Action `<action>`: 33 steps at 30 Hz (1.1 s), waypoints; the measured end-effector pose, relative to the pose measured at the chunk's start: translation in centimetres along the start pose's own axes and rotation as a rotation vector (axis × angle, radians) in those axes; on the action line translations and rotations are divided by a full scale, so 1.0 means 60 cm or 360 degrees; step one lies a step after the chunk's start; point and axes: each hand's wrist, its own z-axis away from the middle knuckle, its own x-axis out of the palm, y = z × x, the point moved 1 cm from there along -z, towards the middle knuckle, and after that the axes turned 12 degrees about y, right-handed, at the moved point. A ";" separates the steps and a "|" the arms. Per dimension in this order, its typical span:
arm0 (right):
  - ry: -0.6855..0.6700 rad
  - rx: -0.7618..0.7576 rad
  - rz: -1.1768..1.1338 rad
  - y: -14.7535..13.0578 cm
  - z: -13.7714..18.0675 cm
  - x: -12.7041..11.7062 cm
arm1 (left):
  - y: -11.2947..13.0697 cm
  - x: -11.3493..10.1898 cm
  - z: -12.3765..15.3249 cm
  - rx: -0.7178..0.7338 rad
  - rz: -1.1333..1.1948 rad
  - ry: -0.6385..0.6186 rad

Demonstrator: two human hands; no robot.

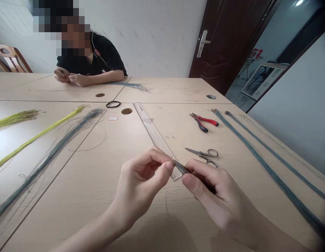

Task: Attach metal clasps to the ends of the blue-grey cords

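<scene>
My left hand is closed in a pinch, thumb against forefinger, on a tiny gold-coloured metal piece too small to identify. A dark thread shows below that hand; whether it joins the piece I cannot tell. In my right hand is a pair of pliers, its tapered metal jaws pointing left and touching or nearly touching the piece. Fingers cover its handles. Beneath both hands lies a clear ruler, running away from me. Small scissors rest just beyond my right hand.
Red-and-black pliers lie at the right, beside long blue-grey strand bundles. Leftward are another blue-grey bundle and yellow bundles. A black band sits near a table hole. Across the table sits a person, hands together.
</scene>
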 end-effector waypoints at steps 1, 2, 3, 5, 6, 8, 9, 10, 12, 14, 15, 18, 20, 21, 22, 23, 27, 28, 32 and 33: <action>-0.0008 -0.0003 -0.0008 -0.001 -0.001 0.000 | 0.000 0.000 0.000 -0.0007 0.0000 -0.0005; -0.0009 -0.0012 -0.0005 -0.001 -0.001 0.000 | 0.000 0.000 0.000 -0.0016 -0.0004 -0.0006; -0.0006 -0.0022 0.0005 -0.001 -0.001 -0.001 | -0.001 0.000 0.000 -0.0021 -0.0011 -0.0006; 0.0005 -0.0030 0.0039 0.001 0.000 0.000 | -0.002 -0.001 0.000 -0.0019 -0.0023 -0.0012; 0.0015 -0.0028 0.0058 0.003 0.000 0.000 | -0.002 -0.002 0.000 -0.0010 -0.0025 -0.0012; 0.0059 -0.0049 0.0071 0.008 0.001 0.000 | -0.003 -0.003 0.000 0.0012 -0.0024 -0.0003; 0.0090 -0.0073 0.0065 0.010 0.001 0.000 | -0.003 -0.004 0.000 0.0023 -0.0024 0.0007; 0.0117 -0.0098 0.0053 0.011 0.001 0.000 | -0.003 -0.004 0.000 0.0030 -0.0027 0.0015; 0.0124 -0.0118 0.0037 0.011 0.001 -0.002 | -0.002 -0.004 -0.001 0.0040 -0.0028 0.0020; 0.0084 -0.0080 0.0044 0.009 0.001 -0.003 | -0.002 -0.004 0.000 0.0035 -0.0029 0.0013; 0.0065 -0.0062 0.0047 0.007 0.002 -0.003 | -0.002 -0.004 0.000 0.0032 -0.0024 0.0008; 0.0043 -0.0046 0.0036 0.005 0.003 -0.003 | -0.003 -0.003 0.000 0.0023 -0.0010 -0.0017; 0.0047 -0.0079 0.0017 0.004 0.003 -0.001 | -0.003 -0.002 0.001 0.0013 -0.0012 -0.0025; 0.0047 -0.0090 0.0017 0.005 0.002 0.000 | -0.003 -0.002 0.001 0.0007 -0.0018 -0.0027; 0.0050 -0.0091 0.0023 0.005 0.002 0.000 | -0.003 -0.002 0.001 0.0001 -0.0026 -0.0030; 0.0046 -0.0086 0.0032 0.005 0.001 0.001 | -0.003 -0.002 0.000 -0.0002 -0.0031 -0.0032; 0.0042 -0.0057 0.0062 0.003 0.000 0.002 | -0.002 -0.002 0.000 -0.0005 -0.0034 -0.0023; 0.0048 -0.0059 0.0063 0.002 0.000 0.001 | -0.002 -0.002 0.000 -0.0004 -0.0032 -0.0021; 0.0052 -0.0073 0.0053 0.001 0.000 0.001 | -0.003 -0.004 0.001 -0.0008 -0.0025 -0.0030; 0.0047 -0.0077 0.0055 0.002 0.001 0.001 | -0.003 -0.004 0.001 -0.0008 -0.0022 -0.0028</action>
